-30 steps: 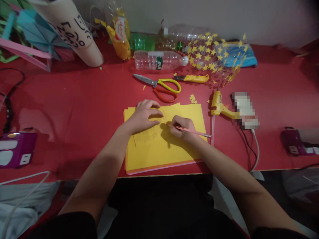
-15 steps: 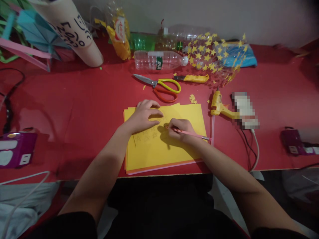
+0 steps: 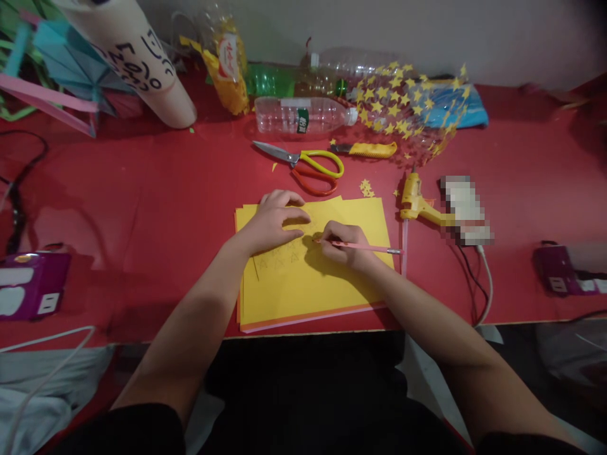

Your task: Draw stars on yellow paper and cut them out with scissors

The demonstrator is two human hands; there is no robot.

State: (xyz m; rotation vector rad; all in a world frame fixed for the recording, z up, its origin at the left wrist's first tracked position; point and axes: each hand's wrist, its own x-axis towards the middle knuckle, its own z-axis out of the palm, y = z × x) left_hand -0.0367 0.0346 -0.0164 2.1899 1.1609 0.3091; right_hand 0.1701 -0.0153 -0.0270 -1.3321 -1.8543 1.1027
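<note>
My right hand [image 3: 342,243] grips a pink pencil [image 3: 367,246], its tip on or just above the yellow paper [image 3: 284,294]. Pencil-drawn star shapes [image 3: 279,260] mark the left and upper part of the sheet. Flat on the sheet's upper left rests my left hand [image 3: 277,221], fingers spread and pointing right. Orange and pink sheets show under the yellow one at the front edge. Beyond the paper lie scissors [image 3: 308,163] with yellow and red handles, and a small pile of cut yellow stars [image 3: 367,188].
Right of the paper are a yellow glue gun [image 3: 415,199] and a blurred-out device [image 3: 467,208] on a cable. A yellow box cutter [image 3: 372,150], a clear bottle [image 3: 284,117] and a star-covered clear bottle [image 3: 403,104] lie farther back. A white tube [image 3: 137,69] stands at left.
The pencil's rear end has swung slightly upward as my right hand shifted a little. My left hand has stayed in place.
</note>
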